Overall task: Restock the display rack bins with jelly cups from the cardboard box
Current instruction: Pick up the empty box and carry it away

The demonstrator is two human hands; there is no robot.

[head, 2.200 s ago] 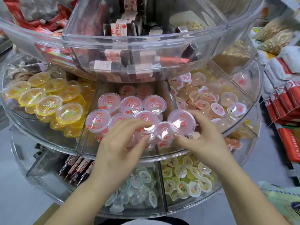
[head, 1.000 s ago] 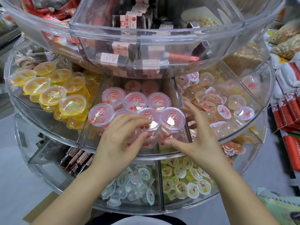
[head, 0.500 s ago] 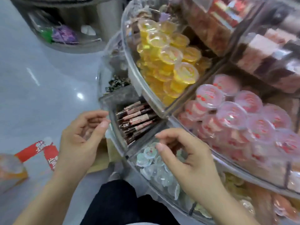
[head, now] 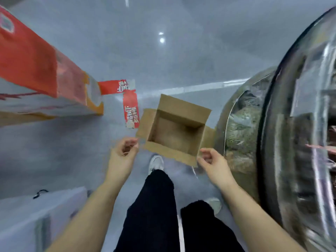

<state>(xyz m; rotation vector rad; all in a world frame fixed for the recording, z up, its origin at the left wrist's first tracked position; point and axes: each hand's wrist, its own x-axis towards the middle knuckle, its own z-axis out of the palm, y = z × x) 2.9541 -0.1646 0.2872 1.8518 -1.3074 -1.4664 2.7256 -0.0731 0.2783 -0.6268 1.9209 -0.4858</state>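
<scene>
Change: the view has swung away from the pink jelly bin to the floor, and both hands have come off the rack and dropped low over an open box.
Cardboard box (head: 174, 131): sits on the grey floor (head: 163, 66) with its flaps folded out. The inside looks bare brown, no jelly cups showing in it.
Left hand (head: 122, 155): hovers just beside the box's near left corner, fingers loosely curled, thumb close to the fingertips. Nothing visible between them. Whether it touches the flap edge, I cannot tell through the blur.
Right hand (head: 213, 165): hangs near the box's near right corner, fingers loosely bent, holding nothing that shows. It overlaps the flap in this view, but contact is unclear.
Display rack (head: 298, 128): fills the right edge, clear curved walls, heavily smeared. A bin of greenish-brown packets shows behind the plastic, just beside the box.
Red strips (head: 131, 110): two torn red printed pieces lie on the floor left of the box, one touching the other at a corner.
Red carton (head: 45, 79): a big red and orange package, upper left, well apart from the hands.
Legs: black trousers (head: 154, 211) in the lower middle, a white shoe (head: 156, 163) just below the box's near flap.
White surface (head: 36, 211): a pale block at lower left, blurred.
</scene>
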